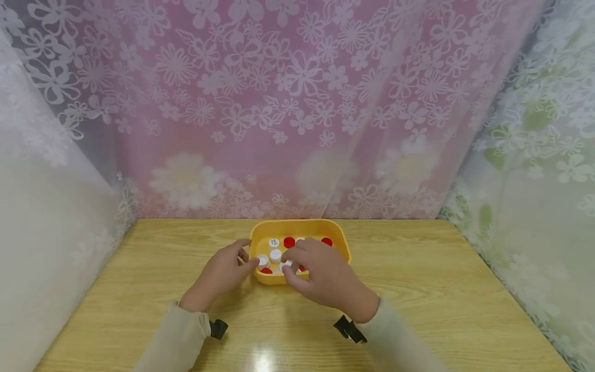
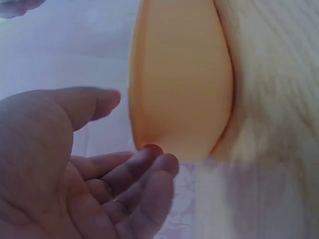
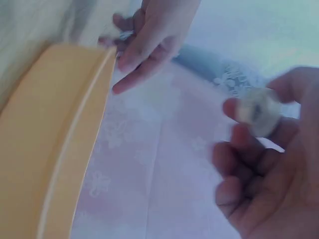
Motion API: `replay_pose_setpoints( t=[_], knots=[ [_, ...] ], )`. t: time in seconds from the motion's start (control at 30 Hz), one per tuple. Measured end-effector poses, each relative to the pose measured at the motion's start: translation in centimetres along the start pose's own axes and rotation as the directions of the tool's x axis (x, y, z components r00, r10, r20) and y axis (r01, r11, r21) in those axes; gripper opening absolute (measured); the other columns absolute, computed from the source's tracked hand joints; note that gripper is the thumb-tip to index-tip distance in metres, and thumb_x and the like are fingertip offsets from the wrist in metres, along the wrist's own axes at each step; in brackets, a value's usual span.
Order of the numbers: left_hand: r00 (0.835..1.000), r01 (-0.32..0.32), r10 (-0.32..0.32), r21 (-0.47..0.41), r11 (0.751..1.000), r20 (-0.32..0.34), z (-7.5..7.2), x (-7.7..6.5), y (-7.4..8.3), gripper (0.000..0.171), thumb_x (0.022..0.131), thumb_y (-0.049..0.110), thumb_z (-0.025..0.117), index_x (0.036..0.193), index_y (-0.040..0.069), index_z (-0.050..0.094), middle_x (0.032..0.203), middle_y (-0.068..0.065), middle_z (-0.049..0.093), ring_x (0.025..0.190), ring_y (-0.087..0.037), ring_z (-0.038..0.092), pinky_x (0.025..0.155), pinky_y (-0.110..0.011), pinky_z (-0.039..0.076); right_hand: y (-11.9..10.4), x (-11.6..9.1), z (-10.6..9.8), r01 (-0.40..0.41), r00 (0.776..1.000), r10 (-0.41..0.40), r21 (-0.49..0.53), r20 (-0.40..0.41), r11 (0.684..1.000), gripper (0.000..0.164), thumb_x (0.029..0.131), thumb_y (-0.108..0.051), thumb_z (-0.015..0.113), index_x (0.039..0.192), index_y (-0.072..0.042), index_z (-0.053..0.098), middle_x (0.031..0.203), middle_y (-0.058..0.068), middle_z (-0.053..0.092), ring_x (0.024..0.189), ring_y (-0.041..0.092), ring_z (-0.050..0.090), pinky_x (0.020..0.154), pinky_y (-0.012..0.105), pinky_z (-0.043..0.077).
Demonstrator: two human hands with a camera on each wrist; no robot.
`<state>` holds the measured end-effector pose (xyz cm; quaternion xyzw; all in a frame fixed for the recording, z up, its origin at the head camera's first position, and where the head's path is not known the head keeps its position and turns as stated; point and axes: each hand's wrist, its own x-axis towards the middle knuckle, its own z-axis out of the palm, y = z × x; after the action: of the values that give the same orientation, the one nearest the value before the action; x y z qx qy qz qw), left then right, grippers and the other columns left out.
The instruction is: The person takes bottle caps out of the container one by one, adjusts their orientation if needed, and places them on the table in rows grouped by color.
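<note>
A yellow tray (image 1: pixel 297 226) with rounded corners holds several small round pieces, some white and some red. The right hand (image 1: pixel 321 268) is over its front right part, pinching a white round piece (image 3: pixel 258 112) with a dark mark on its face between thumb and fingers. In the right wrist view this piece is up above the tray's rim. At the tray's left end is the left hand (image 1: pixel 228 268), fingers loosely bent and thumb apart from them. The left wrist view shows its fingertips (image 2: pixel 167 162) right at the tray's corner, the thumb near the rim.
Inside the tray lie a white piece with dark print (image 1: pixel 274 242), a plain white piece (image 1: pixel 276 256) and red pieces (image 1: pixel 289 242). The tray stands at the back of a wooden table (image 1: pixel 418 289). Flowered curtains (image 1: pixel 297 103) hang behind and on both sides.
</note>
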<state>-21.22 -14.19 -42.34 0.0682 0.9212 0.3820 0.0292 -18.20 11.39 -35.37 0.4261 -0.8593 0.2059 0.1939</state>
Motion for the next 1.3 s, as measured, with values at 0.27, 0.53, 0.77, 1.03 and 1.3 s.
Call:
replay_pose_setpoints(
  t=[0.27,0.53,0.77,1.03,1.3],
  knots=[
    [0.999,0.026,-0.025,0.026,0.999,-0.048,-0.3,0.4,0.4,0.051,0.101,0.032,0.067,0.145,0.009,0.055,0.091,0.002,0.066,0.07,-0.015,0.06,0.065,-0.032,0.049,-1.0,-1.0,1.3,-0.062,0.965,0.063,-0.012,0.253,0.998,0.024,0.094,-0.025,0.076,0.115,-0.013,0.076,0.106,-0.005,0.075,0.093,0.013,0.069,0.086,0.029,0.057],
    [0.999,0.028,-0.025,0.07,0.997,-0.036,-0.8,0.9,0.4,0.048,0.102,0.027,0.065,0.145,0.007,0.058,0.084,0.0,0.063,0.066,-0.016,0.055,0.061,-0.032,0.045,-2.5,-1.2,4.1,-0.035,0.892,0.045,-0.031,0.449,0.999,0.018,0.089,-0.035,0.082,0.099,-0.021,0.074,0.089,-0.012,0.059,0.078,0.003,0.052,0.071,0.017,0.047],
    [1.0,0.01,-0.012,0.084,0.996,0.024,-1.1,0.7,1.2,0.059,0.1,0.033,0.069,0.15,0.006,0.054,0.096,0.0,0.065,0.068,-0.016,0.054,0.06,-0.031,0.044,-2.7,-1.5,6.6,0.006,0.86,0.036,-0.081,0.51,0.997,0.01,0.09,-0.028,0.081,0.093,-0.025,0.071,0.086,-0.013,0.057,0.074,0.002,0.049,0.066,0.017,0.042],
    [0.994,0.035,-0.045,0.095,0.995,0.103,-1.2,0.4,1.5,0.088,0.088,0.044,0.082,0.156,0.004,0.045,0.107,-0.004,0.066,0.083,-0.018,0.06,0.072,-0.035,0.051,-2.6,-1.8,8.0,-0.015,0.851,0.02,-0.014,0.525,1.0,0.006,0.092,-0.023,0.078,0.093,-0.026,0.072,0.083,-0.015,0.054,0.07,0.001,0.046,0.063,0.016,0.04],
    [0.995,0.014,-0.024,0.104,0.994,0.096,-1.2,0.5,1.5,0.09,0.086,0.045,0.085,0.155,0.003,0.046,0.144,-0.016,0.054,0.108,-0.027,0.065,0.093,-0.048,0.055,-3.0,-1.6,8.6,-0.06,0.81,0.045,0.006,0.584,0.998,0.011,0.091,-0.028,0.079,0.099,-0.028,0.072,0.085,-0.017,0.057,0.072,0.001,0.049,0.067,0.017,0.043]
  ],
)
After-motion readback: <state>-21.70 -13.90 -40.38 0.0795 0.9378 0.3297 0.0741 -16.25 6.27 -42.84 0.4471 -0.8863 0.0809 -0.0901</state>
